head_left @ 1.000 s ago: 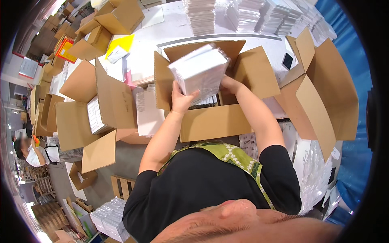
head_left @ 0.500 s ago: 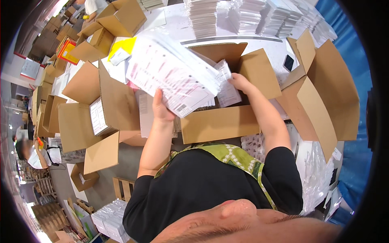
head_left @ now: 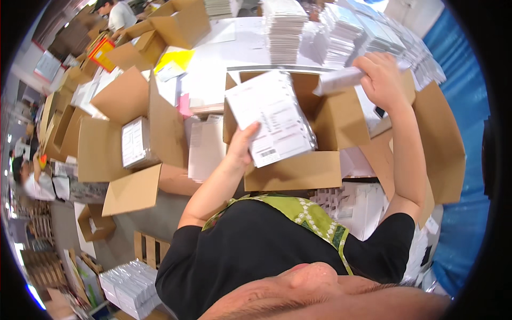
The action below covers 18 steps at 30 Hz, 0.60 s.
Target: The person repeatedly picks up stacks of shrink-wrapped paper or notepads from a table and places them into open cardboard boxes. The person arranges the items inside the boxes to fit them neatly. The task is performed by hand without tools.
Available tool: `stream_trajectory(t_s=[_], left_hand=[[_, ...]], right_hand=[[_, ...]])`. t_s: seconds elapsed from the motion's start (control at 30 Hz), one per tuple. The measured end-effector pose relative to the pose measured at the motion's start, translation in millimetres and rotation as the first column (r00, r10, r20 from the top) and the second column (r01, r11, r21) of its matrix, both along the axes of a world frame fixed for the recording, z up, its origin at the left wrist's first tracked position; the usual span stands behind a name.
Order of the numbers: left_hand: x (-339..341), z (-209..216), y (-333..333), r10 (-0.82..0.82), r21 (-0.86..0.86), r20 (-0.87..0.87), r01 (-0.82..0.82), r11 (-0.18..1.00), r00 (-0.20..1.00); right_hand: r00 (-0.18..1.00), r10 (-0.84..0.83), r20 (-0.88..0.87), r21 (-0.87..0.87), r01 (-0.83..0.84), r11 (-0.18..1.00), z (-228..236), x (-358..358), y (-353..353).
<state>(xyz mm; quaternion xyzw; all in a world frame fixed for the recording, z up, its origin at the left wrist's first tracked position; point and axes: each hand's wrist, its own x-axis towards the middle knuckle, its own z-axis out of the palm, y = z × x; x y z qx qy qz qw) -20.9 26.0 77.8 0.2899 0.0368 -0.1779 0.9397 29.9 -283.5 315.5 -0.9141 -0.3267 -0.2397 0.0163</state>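
Observation:
My left hand is closed on the near left edge of a bundle of printed sheets in clear plastic, thumb on top. The bundle is tilted over the open cardboard box in front of me. To the right, my right hand is raised beyond the box's right flap, fingers wrapped round a slim white packet, which is blurred and seen nearly edge-on. Part of the box's inside is hidden beneath the bundle.
Another open box at the left holds wrapped sheets. A large open box stands right, by a blue curtain. Tall paper stacks line the table's back. Two people are farther left.
My right hand has lifted out of the box area, up and to the right, with the white packet. The bundle in my left hand has swung right and now lies more over the box.

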Motion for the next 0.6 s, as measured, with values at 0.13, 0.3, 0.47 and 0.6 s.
stream_trajectory(t_s=[0.13,0.3,0.47,0.6], left_hand=[[0,-5,-10,-0.127,0.088,-0.029,0.129,0.988,0.991],[-16,9,-17,-0.428,-0.158,-0.206,0.402,0.902,0.88],[-32,-28,-17,-0.349,-0.23,-0.226,0.299,0.926,0.909],[-28,3,-8,-0.282,-0.095,-0.217,0.267,0.959,0.934]], right_hand=[[0.945,0.305,-0.118,-0.288,-0.326,0.9,-15,0,88],[0.763,0.486,-0.426,-0.342,-0.633,0.695,-121,-5,166],[0.95,0.256,-0.18,0.323,-0.189,0.927,-119,0,110],[0.407,0.508,-0.759,0.624,0.676,0.392,-202,-17,37]])
